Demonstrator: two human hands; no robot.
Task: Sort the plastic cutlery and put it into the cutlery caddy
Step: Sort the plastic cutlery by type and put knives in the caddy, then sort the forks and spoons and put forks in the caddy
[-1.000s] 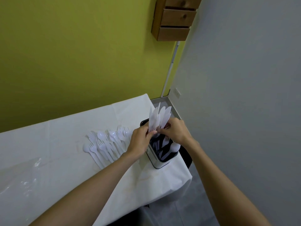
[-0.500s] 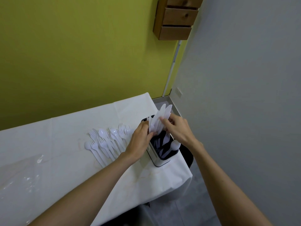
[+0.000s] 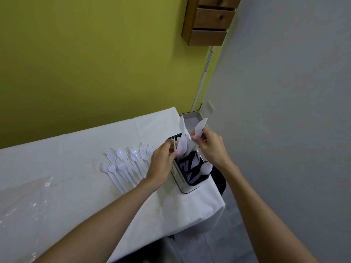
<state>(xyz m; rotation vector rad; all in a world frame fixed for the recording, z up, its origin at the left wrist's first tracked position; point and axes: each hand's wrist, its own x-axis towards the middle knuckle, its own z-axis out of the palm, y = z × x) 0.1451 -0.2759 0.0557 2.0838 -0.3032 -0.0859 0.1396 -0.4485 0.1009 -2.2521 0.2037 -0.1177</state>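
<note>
A black and white cutlery caddy [image 3: 188, 186] stands near the right end of the table, with a spoon [image 3: 206, 168] and a fork [image 3: 195, 161] upright in its near part. My left hand [image 3: 162, 162] grips a bunch of white plastic knives [image 3: 182, 144] at the caddy's far left, blades up. Just to the right, above the caddy, my right hand [image 3: 210, 147] pinches one knife [image 3: 199, 128] apart from that bunch. A row of white spoons and forks [image 3: 126, 164] lies on the table left of the caddy.
The table wears a white cloth [image 3: 76, 177], with crumpled clear plastic [image 3: 28, 202] at its near left. Its right edge drops off just past the caddy, above a dark bin [image 3: 220, 182]. A wooden drawer unit [image 3: 207, 21] hangs on the yellow wall.
My right hand has pulled one knife out of the bunch, to the right and up. My left hand has stayed by the caddy with the other knives.
</note>
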